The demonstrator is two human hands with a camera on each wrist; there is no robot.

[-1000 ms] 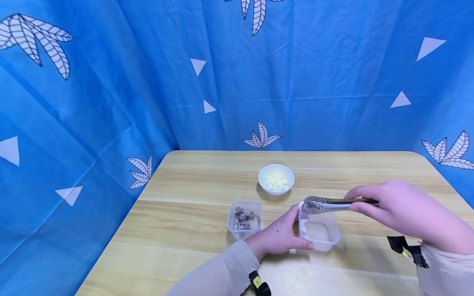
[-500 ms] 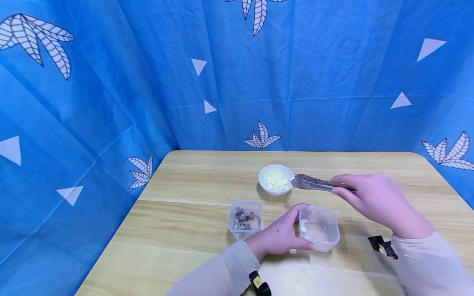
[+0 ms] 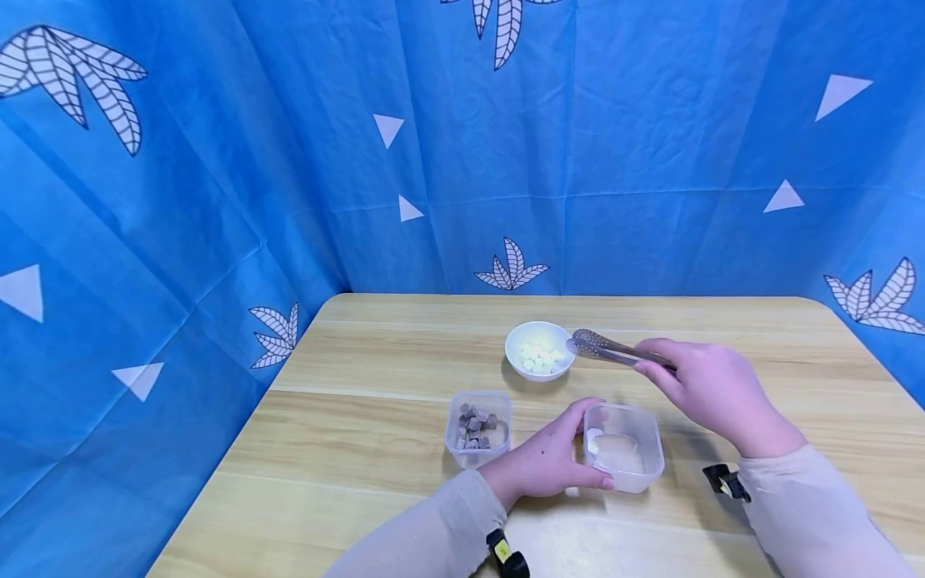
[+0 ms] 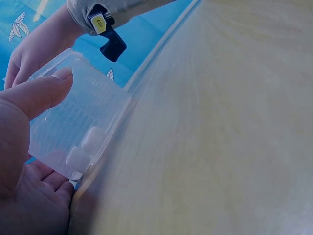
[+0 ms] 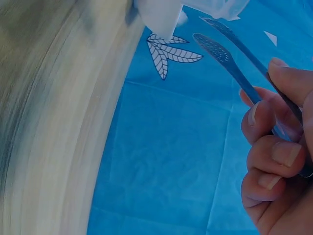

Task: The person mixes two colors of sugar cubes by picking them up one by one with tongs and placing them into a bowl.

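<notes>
Blue leaf-print cloth backs a wooden table (image 3: pixel 376 449), where the right hand (image 3: pixel 711 389) pinches metal tongs (image 3: pixel 610 351) by the handles, their long axis running leftward from the hand and their slightly parted perforated tips pointing at the rim of a white bowl (image 3: pixel 538 335) of pale cubes (image 3: pixel 540 358). Nearer the person, the left hand (image 3: pixel 542 461) grips a clear tub (image 3: pixel 623 446) holding a few white cubes (image 4: pixel 87 149), thumb hooked over its rim; another tub of brown cubes (image 3: pixel 475 427) sits just left
</notes>
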